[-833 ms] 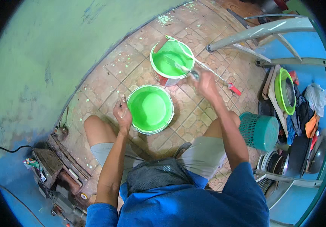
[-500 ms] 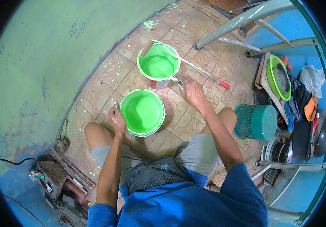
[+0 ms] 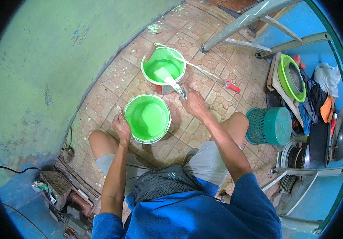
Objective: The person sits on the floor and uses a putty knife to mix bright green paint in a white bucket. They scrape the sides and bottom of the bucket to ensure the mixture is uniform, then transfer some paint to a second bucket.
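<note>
The near bucket (image 3: pixel 128 132) has pale green paint inside and stands on the floor between my knees. My left hand (image 3: pixel 121 125) grips its left rim, thumb up and fingers closed against the wall. Just beyond stands a far bucket (image 3: pixel 183 63), also with green paint in it. My right hand (image 3: pixel 194 104) is closed round the dark handle end of a paint-smeared scraper (image 3: pixel 164 74). Its wide, flat pale end is over the paint of the far bucket. Against that bucket's rim leans a paint roller (image 3: pixel 150 52), its white rod reaching right to a red handle (image 3: pixel 232 86).
To the right a green plastic basket (image 3: pixel 277 125) lies on its side near a metal ladder (image 3: pixel 243 30). Beyond it are a lime basin (image 3: pixel 289 77), cloths and cable reels (image 3: pixel 293 158). A green wall (image 3: pixel 60 59) runs along the left; a rusty machine (image 3: pixel 64 189) sits low left.
My right hand has drawn back slightly toward me and left. The scraper's flat end has come up, showing broad above the paint. My left hand keeps its grip on the near bucket.
</note>
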Tool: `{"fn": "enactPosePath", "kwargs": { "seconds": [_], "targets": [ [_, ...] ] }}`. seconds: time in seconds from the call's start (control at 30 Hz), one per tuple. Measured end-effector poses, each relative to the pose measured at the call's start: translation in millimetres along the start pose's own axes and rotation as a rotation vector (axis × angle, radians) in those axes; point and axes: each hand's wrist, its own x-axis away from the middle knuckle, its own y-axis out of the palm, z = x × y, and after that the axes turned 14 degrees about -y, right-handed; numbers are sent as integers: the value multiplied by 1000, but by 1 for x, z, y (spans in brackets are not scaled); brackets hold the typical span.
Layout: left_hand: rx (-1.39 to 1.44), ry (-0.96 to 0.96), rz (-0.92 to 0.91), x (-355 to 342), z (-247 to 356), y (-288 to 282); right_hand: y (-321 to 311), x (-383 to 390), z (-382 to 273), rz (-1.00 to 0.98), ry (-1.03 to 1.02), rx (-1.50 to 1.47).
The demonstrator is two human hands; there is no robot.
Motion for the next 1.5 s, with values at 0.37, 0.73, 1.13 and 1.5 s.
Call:
{"fn": "enactPosePath", "kwargs": {
  "seconds": [0.37, 0.73, 1.13, 1.5],
  "targets": [
    [-485, 293, 55, -36, -68, -6, 16, 21, -2, -199, 231, -82],
    [-327, 337, -55, -38, -72, -5, -21, 77, -30, 399, 78, -404],
    [-43, 16, -44, 9, 15, 0, 17, 37, -10, 339, 69, -168],
    [-31, -70, -32, 15, 22, 3, 41, 2, -1, 382, 63, -152]
  ]
}}
